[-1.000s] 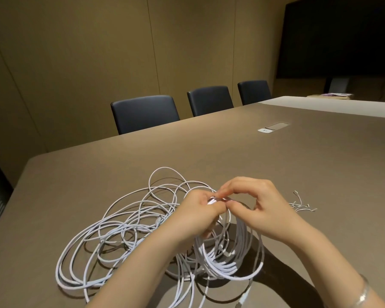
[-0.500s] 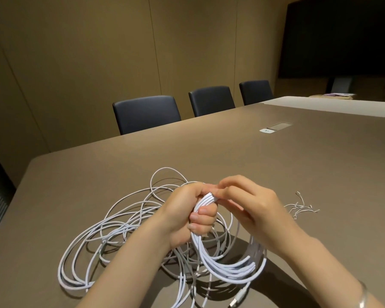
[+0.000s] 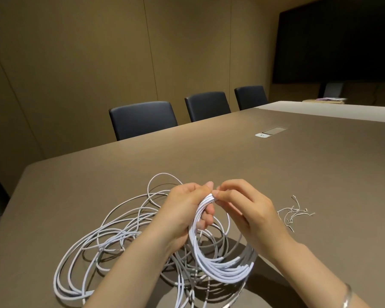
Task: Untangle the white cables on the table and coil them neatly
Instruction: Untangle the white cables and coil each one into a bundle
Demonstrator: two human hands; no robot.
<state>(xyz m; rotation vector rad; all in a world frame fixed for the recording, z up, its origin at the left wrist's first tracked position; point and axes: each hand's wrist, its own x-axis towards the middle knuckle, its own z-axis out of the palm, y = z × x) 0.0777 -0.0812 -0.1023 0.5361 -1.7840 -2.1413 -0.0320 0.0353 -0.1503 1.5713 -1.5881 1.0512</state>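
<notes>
A coil of white cable hangs above the brown table, its loops gathered at the top. My left hand grips that gathered top, fingers curled round the bundle. My right hand pinches the same strands from the right, fingertips meeting the left thumb. A loose tangle of white cable spreads over the table to the left and under the coil. The far side of the coil is hidden behind my right hand.
A small bunch of thin white ties lies to the right of my hands. A white socket flap sits further back in the tabletop. Three dark chairs line the far edge. A dark screen fills the back right.
My left hand has turned and closed its fingers round the top of the coil, lifting it slightly. My right hand shifted in over the bundle's top.
</notes>
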